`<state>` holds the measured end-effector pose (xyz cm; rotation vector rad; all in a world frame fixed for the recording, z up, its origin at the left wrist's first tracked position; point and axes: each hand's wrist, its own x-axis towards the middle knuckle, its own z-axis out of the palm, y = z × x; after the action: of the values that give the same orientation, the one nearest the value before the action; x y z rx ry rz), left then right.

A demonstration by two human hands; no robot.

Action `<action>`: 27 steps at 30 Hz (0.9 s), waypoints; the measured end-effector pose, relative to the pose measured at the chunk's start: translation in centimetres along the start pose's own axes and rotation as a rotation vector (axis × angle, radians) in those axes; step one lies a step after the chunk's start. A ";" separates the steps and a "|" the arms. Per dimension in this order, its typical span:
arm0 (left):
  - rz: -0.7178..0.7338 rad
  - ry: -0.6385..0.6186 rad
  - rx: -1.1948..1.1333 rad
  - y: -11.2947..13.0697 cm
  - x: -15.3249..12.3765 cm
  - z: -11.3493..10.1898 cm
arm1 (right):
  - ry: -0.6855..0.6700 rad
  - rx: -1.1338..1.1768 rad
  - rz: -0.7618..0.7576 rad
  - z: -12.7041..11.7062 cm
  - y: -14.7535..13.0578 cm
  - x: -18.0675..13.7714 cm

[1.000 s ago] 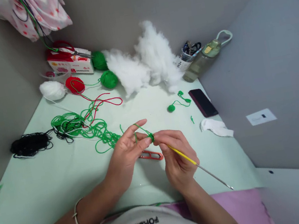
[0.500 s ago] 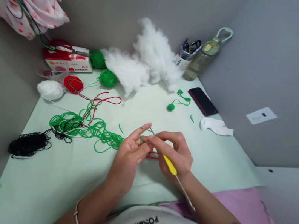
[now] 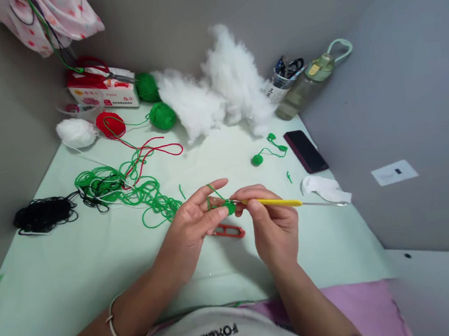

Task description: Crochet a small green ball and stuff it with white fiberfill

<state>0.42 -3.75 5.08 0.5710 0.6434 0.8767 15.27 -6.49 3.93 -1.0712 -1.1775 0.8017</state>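
A small green crochet piece [image 3: 229, 207] is pinched between the thumb and fingers of my left hand [image 3: 191, 225]. Green yarn loops over that hand's raised index finger and runs down to the piece. My right hand [image 3: 274, 222] grips a crochet hook [image 3: 277, 201] by its yellow handle. The hook lies nearly level, its working tip at the green piece and its bare metal end pointing right. Below the hands, a reddish-orange tool with a slotted body [image 3: 230, 231] rests on the table, partly covered by my left hand.
Tangled green yarn [image 3: 151, 194] spreads left of my hands, beside a black yarn bundle [image 3: 45, 214]. White stuffing [image 3: 236, 85], yarn balls [image 3: 162, 116] and a tissue box [image 3: 108, 92] stand at the back. On the right are a phone [image 3: 306, 151], a bottle [image 3: 302, 92] and a white cloth [image 3: 326, 190].
The hook has swung from pointing down toward me to nearly level, pointing right. My right hand has turned and shifted right, leaving the green piece and the orange tool more visible.
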 end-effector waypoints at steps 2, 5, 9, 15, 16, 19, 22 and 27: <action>-0.025 0.014 -0.021 0.1 0.0 0.0 | -0.011 0.060 0.026 -0.1 0.0 0.0; -0.101 0.020 -0.096 0.4 0.1 -0.2 | -0.006 0.139 0.080 -0.4 0.0 0.1; -0.144 -0.003 -0.178 0.6 0.1 -0.5 | 0.065 0.223 0.160 -0.9 -0.1 0.6; 0.015 -0.020 0.022 -0.1 -0.1 -0.2 | -0.004 0.152 0.157 -0.4 0.0 0.1; 0.046 -0.016 0.063 -0.3 -0.2 -0.2 | -0.005 0.113 0.128 -0.3 0.0 -0.1; 0.094 0.009 0.172 -0.6 -0.2 -0.6 | 0.010 0.102 0.106 -0.3 -0.2 -0.2; 0.100 0.025 0.233 -0.4 -0.1 -0.9 | 0.012 0.201 0.169 -0.6 -0.4 0.1; 0.115 0.050 0.280 0.0 -0.3 -0.9 | -0.022 0.173 0.108 -0.9 -1.0 0.3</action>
<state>-0.37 -3.85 4.56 0.8459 0.7916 0.9168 16.18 -6.75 4.91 -0.9914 -1.0548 0.9833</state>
